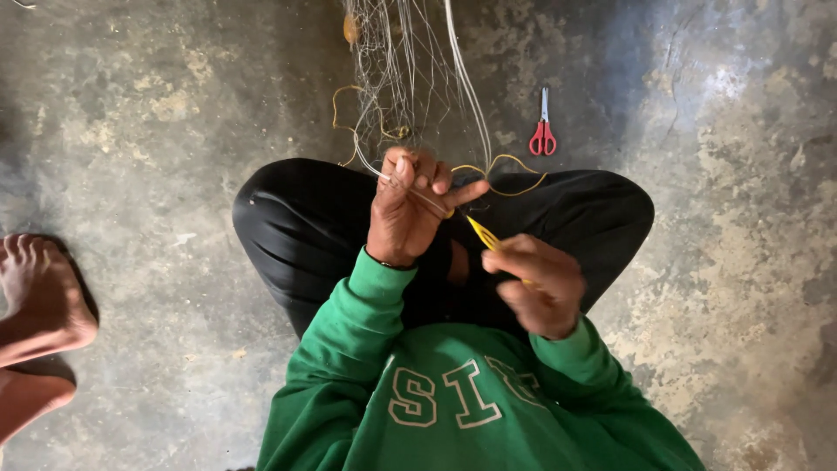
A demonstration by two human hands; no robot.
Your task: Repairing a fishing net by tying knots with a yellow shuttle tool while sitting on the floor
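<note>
Right now our left hand [408, 209] is clenched around the fine net [410, 78] and its yellow cord [510, 179], which stretch away beyond the fingers. Just beside it, our right hand [536, 283] pinches a yellow netting needle [482, 234]; red scissors [543, 131] lie farther off.

Green sweatshirt [453, 401], white block lettering on chest, ribbed cuffs; black trousers [305, 227].

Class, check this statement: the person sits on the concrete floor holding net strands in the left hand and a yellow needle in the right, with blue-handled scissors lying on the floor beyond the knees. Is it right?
Not quite. In the head view the scissors have red handles, not blue. The rest holds: the left hand grips the net strands, the right hand holds the yellow needle, and the scissors lie on the concrete floor.
</note>
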